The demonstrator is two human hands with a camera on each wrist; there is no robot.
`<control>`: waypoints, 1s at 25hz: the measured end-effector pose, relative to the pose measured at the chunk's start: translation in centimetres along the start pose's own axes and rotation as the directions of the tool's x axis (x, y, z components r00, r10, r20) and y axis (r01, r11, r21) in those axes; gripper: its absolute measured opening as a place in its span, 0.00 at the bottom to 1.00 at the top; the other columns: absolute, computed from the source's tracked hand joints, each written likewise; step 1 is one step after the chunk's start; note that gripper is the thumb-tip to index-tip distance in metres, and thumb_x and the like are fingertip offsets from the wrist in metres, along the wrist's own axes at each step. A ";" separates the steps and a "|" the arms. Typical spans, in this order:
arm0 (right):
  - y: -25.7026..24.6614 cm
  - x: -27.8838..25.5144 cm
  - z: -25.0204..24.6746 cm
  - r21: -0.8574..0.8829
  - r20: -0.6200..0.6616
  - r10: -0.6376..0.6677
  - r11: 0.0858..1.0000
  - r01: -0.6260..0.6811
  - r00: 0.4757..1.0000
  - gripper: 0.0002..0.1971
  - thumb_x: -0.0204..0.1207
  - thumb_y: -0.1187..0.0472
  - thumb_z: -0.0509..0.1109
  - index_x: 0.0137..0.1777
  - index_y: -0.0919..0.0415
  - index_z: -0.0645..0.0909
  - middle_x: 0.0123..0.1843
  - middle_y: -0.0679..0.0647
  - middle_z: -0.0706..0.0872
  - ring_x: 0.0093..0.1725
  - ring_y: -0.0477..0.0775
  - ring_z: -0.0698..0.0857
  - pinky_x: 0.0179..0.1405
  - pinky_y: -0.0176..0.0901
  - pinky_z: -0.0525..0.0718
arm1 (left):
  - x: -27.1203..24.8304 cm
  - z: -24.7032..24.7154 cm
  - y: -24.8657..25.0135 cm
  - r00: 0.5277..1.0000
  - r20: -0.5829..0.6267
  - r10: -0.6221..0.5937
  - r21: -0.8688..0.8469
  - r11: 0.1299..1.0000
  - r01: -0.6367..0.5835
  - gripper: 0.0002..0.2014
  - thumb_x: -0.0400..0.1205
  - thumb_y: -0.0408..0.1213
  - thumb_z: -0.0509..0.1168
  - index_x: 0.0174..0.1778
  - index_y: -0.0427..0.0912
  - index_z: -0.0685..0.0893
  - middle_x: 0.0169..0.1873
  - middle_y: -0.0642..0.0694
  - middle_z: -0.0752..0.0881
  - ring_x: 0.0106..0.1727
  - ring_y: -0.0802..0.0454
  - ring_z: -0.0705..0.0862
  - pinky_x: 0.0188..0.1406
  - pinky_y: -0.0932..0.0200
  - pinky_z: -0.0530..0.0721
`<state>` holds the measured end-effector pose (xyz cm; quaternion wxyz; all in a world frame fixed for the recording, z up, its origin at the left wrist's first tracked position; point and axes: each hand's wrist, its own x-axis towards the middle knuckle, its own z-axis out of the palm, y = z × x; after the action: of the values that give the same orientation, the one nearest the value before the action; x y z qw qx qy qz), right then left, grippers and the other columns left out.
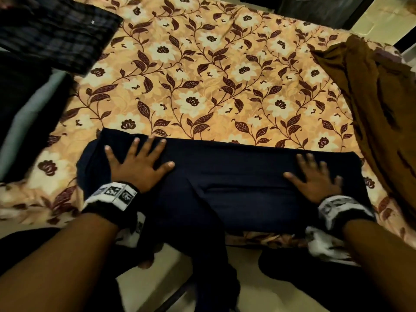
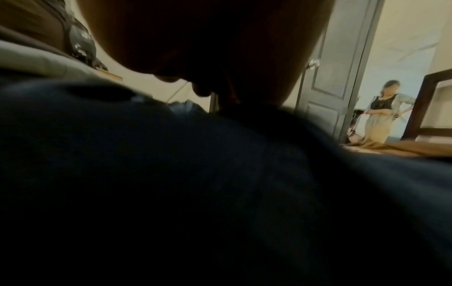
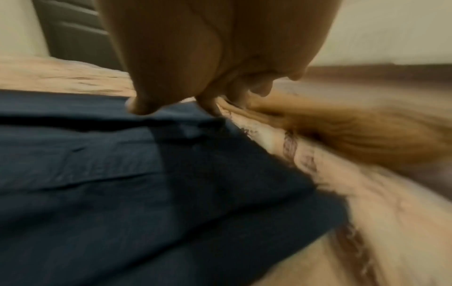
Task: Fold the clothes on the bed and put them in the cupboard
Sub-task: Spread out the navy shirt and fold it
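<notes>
- Flat and spread, the left hand (image 1: 137, 164) presses palm-down on the navy garment (image 1: 225, 176).
- Likewise the right hand (image 1: 315, 179) lies open-fingered on its other end.
- Folded across the near edge of the floral bed (image 1: 202, 75), the garment partly hangs off.
- Brown cloth (image 1: 378, 104) lies right, checked cloth (image 1: 56, 32) far left.

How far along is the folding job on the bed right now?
Early on. Only the navy trousers look partly folded: both the left hand and the right hand press flat on them, while part still hangs off the bed edge. The brown garment lies crumpled and the checked garment sits at the far corner. No cupboard is in view, so nothing looks put away.
</notes>
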<state>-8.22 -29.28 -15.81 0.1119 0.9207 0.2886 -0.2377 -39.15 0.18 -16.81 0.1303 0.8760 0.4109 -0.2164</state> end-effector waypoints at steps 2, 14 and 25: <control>6.6 -0.7 -1.3 -0.010 -0.012 0.279 0.960 -0.279 0.960 0.71 0.35 0.08 0.26 0.84 0.40 0.47 0.87 0.55 0.44 0.84 0.66 0.46 0.79 0.71 0.45 | -1.8 -1.4 -3.9 0.970 -0.141 -0.197 -0.087 0.979 0.186 0.36 0.80 0.72 0.40 0.84 0.66 0.43 0.85 0.56 0.39 0.85 0.42 0.36 0.74 0.20 0.34; -18.1 -15.2 9.2 0.178 0.334 -0.532 0.846 0.503 0.778 0.20 0.78 0.54 0.69 0.70 0.54 0.79 0.68 0.56 0.83 0.67 0.58 0.81 0.65 0.45 0.78 | -10.1 4.5 -0.8 0.834 0.232 -0.500 -0.966 -0.015 0.260 0.18 0.71 0.43 0.77 0.46 0.38 0.77 0.46 0.29 0.81 0.40 0.34 0.84 0.36 0.39 0.86; -18.4 -13.7 7.5 -0.107 0.440 -0.513 0.785 0.610 0.737 0.38 0.68 0.31 0.70 0.73 0.51 0.71 0.68 0.56 0.81 0.64 0.62 0.82 0.60 0.53 0.81 | -12.6 4.1 2.6 0.891 0.453 -0.036 -0.890 0.036 0.454 0.23 0.76 0.36 0.76 0.61 0.27 0.80 0.43 0.35 0.87 0.36 0.40 0.87 0.36 0.50 0.87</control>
<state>-31.65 -23.52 -16.67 0.2014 0.7022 0.5534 -0.4000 -45.41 -11.41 -14.14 0.7063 0.4228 0.5667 -0.0351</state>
